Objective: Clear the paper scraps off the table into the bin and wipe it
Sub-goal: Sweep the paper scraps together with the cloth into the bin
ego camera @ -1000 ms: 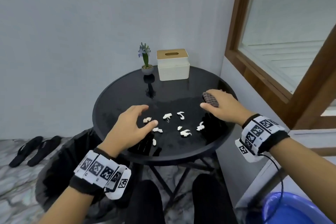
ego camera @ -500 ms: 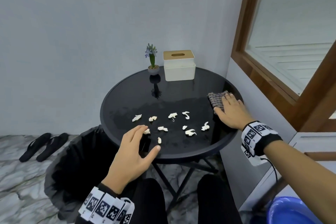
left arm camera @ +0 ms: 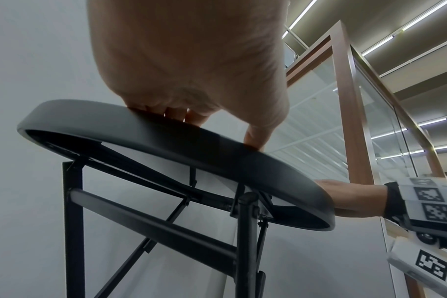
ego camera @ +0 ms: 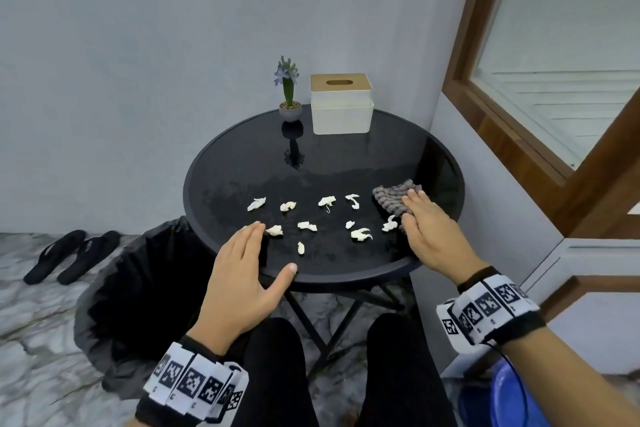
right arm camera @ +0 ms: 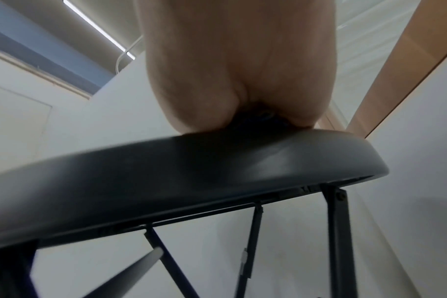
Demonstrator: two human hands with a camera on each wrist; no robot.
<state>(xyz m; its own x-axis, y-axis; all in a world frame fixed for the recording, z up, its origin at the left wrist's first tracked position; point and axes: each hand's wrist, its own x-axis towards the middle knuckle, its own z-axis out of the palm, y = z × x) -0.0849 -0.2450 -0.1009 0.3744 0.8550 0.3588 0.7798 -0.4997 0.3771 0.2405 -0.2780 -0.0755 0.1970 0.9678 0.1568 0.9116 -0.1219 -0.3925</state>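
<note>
Several white paper scraps [ego camera: 307, 226] lie scattered across the near half of a round black table [ego camera: 242, 163]. My left hand [ego camera: 247, 269] lies flat and open at the table's near left edge, its fingertips [ego camera: 258, 227] right beside one scrap [ego camera: 274, 230]. My right hand [ego camera: 427, 236] presses flat on a grey striped cloth [ego camera: 393, 199] at the right side of the table. A bin lined with a black bag [ego camera: 138, 295] stands on the floor to the left of the table. The wrist views show the table rim [left arm camera: 166, 137] from below.
A small potted flower [ego camera: 289, 94] and a white tissue box with a wooden lid [ego camera: 341, 104] stand at the table's far edge. Black sandals [ego camera: 69, 255] lie on the marble floor at left. A blue tub [ego camera: 502, 395] sits at bottom right. A wood-framed window is on the right.
My left hand has drawn back from the scraps toward the near left edge. My right hand has flattened onto the cloth and slid it nearer the scraps.
</note>
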